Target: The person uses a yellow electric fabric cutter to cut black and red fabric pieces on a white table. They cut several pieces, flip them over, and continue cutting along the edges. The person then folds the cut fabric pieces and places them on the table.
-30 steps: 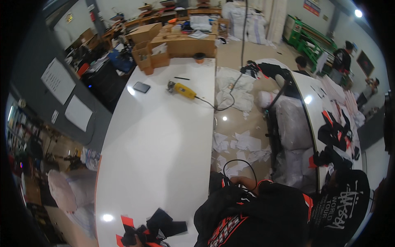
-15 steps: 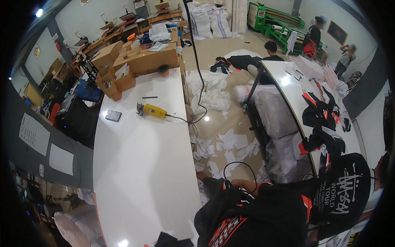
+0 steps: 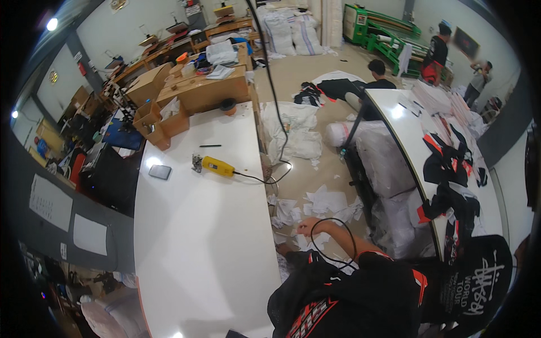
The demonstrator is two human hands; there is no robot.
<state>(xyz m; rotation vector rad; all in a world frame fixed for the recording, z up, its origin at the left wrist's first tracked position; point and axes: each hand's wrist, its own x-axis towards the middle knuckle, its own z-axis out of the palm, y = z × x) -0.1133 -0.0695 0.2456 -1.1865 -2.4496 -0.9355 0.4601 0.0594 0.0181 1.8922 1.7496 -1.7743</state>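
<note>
Neither of my hands shows in the head view. On the long white table [image 3: 197, 270] in front of me lies a yellow corded power tool [image 3: 218, 166] with a metal head, like a handheld cloth cutter. A phone [image 3: 160, 172] rests to its left and a dark pen [image 3: 211, 146] just beyond it. At the lower right a co-worker [image 3: 360, 304] in a black shirt and black cap bends beside the table. That person's bare hand [image 3: 309, 226] reaches down over white scraps [image 3: 327, 200] on the floor. Whether it holds a scrap I cannot tell.
Cardboard boxes [image 3: 203, 93] and a dark cup [image 3: 228, 106] stand at the table's far end. A black cable [image 3: 276, 107] hangs down beside it. Across the aisle, a second table [image 3: 394, 121] carries black and red garments [image 3: 445, 160]. Other people are farther back.
The co-worker's arm has stretched out toward the floor scraps, and the capped head has dipped lower. My view has shifted slightly, so the dark cloth at the lower edge has nearly left the picture.
</note>
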